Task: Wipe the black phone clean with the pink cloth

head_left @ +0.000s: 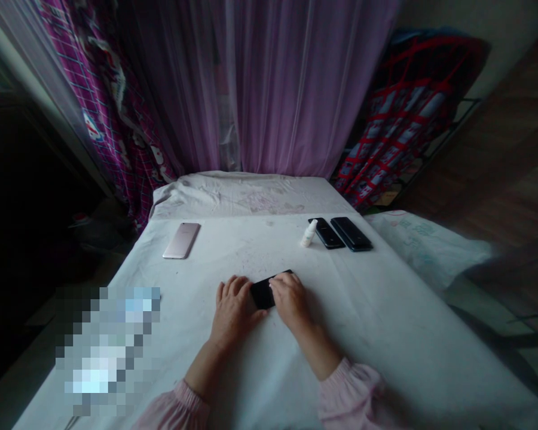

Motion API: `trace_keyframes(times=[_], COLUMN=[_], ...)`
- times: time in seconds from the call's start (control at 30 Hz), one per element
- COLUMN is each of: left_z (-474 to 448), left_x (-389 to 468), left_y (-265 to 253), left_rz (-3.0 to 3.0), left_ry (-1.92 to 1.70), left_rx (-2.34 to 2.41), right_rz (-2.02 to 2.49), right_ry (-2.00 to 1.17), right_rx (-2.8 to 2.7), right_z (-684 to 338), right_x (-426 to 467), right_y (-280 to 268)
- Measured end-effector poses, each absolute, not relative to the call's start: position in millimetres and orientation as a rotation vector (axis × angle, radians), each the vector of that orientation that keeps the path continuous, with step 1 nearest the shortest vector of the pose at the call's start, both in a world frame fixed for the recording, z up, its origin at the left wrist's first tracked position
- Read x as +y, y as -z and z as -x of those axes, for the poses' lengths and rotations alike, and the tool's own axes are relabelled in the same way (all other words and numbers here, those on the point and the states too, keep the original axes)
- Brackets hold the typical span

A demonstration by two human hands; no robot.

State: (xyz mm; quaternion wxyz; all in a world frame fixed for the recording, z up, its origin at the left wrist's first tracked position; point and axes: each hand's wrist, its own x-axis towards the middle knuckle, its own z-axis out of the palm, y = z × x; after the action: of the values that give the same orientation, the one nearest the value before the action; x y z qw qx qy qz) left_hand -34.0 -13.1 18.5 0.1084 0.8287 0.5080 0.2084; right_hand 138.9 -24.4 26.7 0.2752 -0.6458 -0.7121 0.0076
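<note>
A black smartphone lies on the white-covered table in front of me, its dark face up and slightly slanted. My left hand grips its left end, with the fingers curled along the far side and the thumb at the near edge. Over the phone's right part rests my right hand, its fingers bent and pressed together. Whatever those fingers pinch, if anything, is hidden or too small to make out. Beyond the hands stands a small white spray bottle, upright and apart from them.
Dark phones lie at the far right beside the bottle. A rose-gold phone is at the far left. A pixelated patch covers something at the near left. Purple curtains hang behind the table, and a pale plastic bag sits right.
</note>
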Motion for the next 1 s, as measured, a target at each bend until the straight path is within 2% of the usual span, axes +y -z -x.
trace_keyframes(times=[0.17, 0.4, 0.73, 1.0], left_z=[36, 36, 36, 39], left_x=[-13, -13, -14, -13], left_y=[-13, -15, -13, -15], left_rz=[-2.451, -2.455, -2.456, -2.461], left_ry=[-0.635, -0.586, -0.580, -0.545], left_rx=[1.537, 1.521, 1.521, 1.487], right_rz=[1.587, 1.834, 1.706, 1.777], right_ry=[-0.082, 0.033, -0.159, -0.038], right_rx=[-2.023, -1.713, -1.969, -1.651], right_z=[-132, -173, -105, -178], right_x=[-28, -13, -26, -14], right_y=[-24, -20, -36, -26])
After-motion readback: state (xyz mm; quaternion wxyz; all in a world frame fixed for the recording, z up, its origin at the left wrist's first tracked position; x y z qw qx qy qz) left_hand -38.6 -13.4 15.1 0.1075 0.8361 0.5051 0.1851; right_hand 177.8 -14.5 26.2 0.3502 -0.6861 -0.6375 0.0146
